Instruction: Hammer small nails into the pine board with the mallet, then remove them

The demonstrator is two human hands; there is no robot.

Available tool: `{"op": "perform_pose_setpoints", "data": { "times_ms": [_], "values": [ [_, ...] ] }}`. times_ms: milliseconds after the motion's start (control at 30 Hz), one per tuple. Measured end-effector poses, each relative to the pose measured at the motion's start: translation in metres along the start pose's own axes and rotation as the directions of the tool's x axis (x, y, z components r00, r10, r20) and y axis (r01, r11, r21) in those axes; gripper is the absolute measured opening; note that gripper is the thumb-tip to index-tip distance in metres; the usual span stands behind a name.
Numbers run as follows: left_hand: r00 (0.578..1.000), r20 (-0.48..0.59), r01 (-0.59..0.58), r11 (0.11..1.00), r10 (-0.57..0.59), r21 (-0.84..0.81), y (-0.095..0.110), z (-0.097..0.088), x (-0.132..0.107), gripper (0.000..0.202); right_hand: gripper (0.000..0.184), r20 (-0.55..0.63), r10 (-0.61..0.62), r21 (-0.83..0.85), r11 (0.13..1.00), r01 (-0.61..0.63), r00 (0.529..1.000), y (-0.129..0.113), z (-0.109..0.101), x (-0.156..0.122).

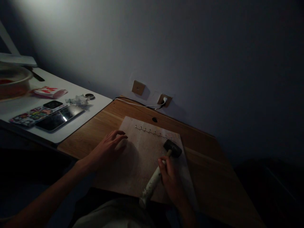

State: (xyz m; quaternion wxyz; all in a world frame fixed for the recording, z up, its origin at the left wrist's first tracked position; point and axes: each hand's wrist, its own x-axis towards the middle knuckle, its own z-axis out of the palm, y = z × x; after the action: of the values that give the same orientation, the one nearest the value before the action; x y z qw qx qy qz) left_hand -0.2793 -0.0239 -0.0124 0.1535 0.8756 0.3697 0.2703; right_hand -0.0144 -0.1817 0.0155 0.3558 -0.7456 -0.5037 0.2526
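A pale wooden board (145, 158) lies on the brown tabletop, with a row of several small metal nails or hooks (149, 130) standing along its far part. My right hand (169, 172) grips a rubber mallet (172, 148) by its handle, close to the dark head. That head is over the right side of the board, near the right end of the row; whether it touches anything is unclear. The light, worn handle slants back towards my body. My left hand (113, 141) is by the board's left edge, fingers loosely bent and apart, holding nothing.
On the white table (95, 109) at left are a phone (60, 117), a patterned phone case (33, 115), crumpled plastic (79, 100), a red-and-white packet (49, 91) and a large bowl (16, 84). A white cable (140, 104) runs to a wall socket (164, 100) behind the brown table (95, 126).
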Motion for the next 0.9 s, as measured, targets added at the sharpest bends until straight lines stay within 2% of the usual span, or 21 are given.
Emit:
{"op": "perform_pose_setpoints", "data": {
  "times_ms": [167,300,367,467,567,667,733,800,900],
  "values": [
    [0.999,0.04,0.034,0.999,-0.032,-0.038,0.006,-0.011,-0.019,0.037,0.035,-0.044,-0.117,-0.186,0.977,0.107,0.992,0.0,0.011,0.005],
    [0.997,0.054,0.061,0.997,-0.059,-0.045,0.014,-0.015,-0.02,0.035,0.045,-0.099,-0.178,-0.283,0.948,0.144,0.979,0.007,0.007,-0.001],
    [0.995,0.046,0.087,0.995,-0.085,-0.047,0.018,-0.016,-0.018,0.034,0.047,-0.184,-0.241,-0.302,0.937,0.178,0.953,0.02,-0.002,-0.008],
    [0.994,0.06,0.098,0.993,-0.094,-0.068,0.024,-0.017,-0.012,0.032,0.041,-0.275,-0.348,-0.389,0.893,0.227,0.897,0.047,-0.019,-0.019],
    [0.992,0.113,0.076,0.992,-0.065,-0.101,0.034,-0.011,-0.005,0.031,0.041,-0.238,-0.412,-0.476,0.839,0.264,0.88,0.074,-0.037,-0.027],
    [0.983,0.181,0.015,0.988,0.013,-0.154,0.05,0.002,0.006,0.03,0.047,-0.244,-0.438,-0.622,0.755,0.207,0.865,0.099,-0.058,-0.031],
    [0.964,0.241,-0.057,0.975,0.109,-0.213,0.063,0.015,0.016,0.03,0.05,-0.24,-0.41,-0.68,0.718,0.148,0.88,0.116,-0.076,-0.033],
    [0.927,0.298,-0.139,0.947,0.228,-0.291,0.077,0.029,0.029,0.029,0.049,-0.316,-0.367,-0.692,0.72,0.053,0.875,0.137,-0.098,-0.035],
    [0.847,0.338,-0.261,0.874,0.411,-0.41,0.103,0.053,0.052,0.029,0.043,-0.407,-0.313,-0.699,0.711,-0.073,0.858,0.171,-0.135,-0.039]
  ]
}}
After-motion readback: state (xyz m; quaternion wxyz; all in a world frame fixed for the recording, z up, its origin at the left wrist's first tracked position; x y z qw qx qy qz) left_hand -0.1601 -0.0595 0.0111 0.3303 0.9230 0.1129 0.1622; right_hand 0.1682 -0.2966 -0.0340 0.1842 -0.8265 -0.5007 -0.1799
